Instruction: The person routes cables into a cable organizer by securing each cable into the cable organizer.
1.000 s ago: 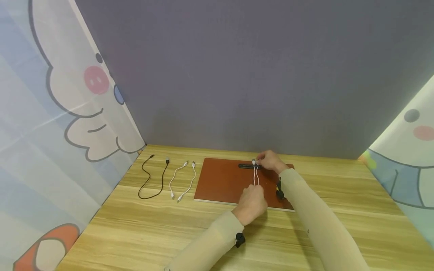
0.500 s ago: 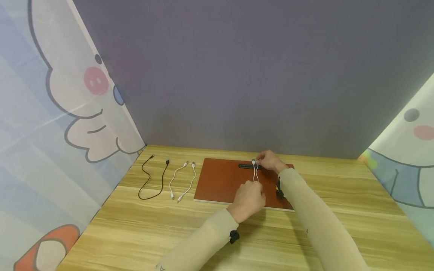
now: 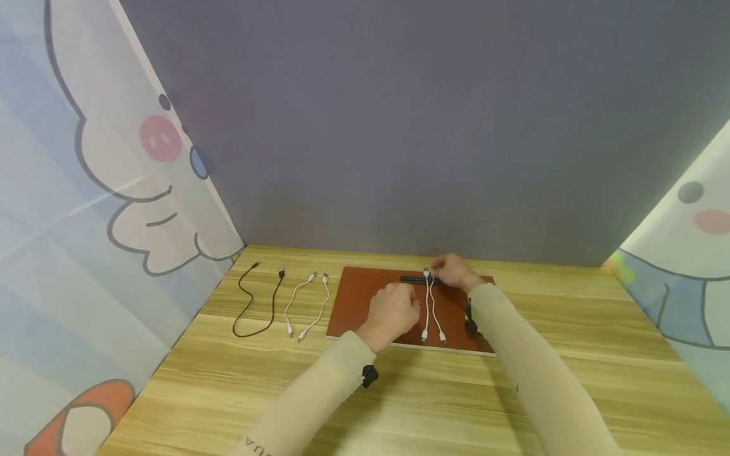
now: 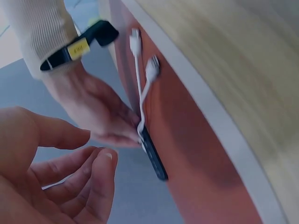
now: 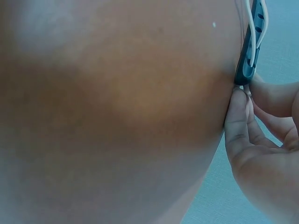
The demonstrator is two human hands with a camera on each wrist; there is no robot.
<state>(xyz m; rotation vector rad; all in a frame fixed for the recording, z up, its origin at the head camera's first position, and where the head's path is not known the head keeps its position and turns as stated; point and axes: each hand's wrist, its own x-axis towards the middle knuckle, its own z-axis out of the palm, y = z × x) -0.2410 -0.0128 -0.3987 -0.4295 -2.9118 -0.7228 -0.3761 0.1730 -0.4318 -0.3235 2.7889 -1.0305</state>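
Note:
My right hand (image 3: 453, 271) pinches at the plug end of a white USB cable (image 3: 434, 310), at the end of a black cable clip strip (image 3: 412, 280); its fingertips mostly hide that plug. In the right wrist view, thumb and finger of the right hand (image 5: 261, 121) meet right at the tip of the strip (image 5: 247, 63). A second white USB cable (image 3: 427, 304) crosses the strip alongside, both lower plugs lying toward the board's near edge. Left of the cables, my left hand (image 3: 392, 311) hovers over the brown board (image 3: 356, 304), fingers loosely bent around nothing in the left wrist view.
Left of the board on the wooden table (image 3: 228, 380) lie a black USB cable (image 3: 251, 304) and two more white cables, one (image 3: 293, 297) beside the other (image 3: 325, 304). A grey panel (image 3: 399, 126) stands behind, with printed curtains (image 3: 68, 221) at the sides.
My left hand has let go of the lower ends of the two white cables and moved left and slightly up. Their lower plugs now show on the board. The right hand has stayed put.

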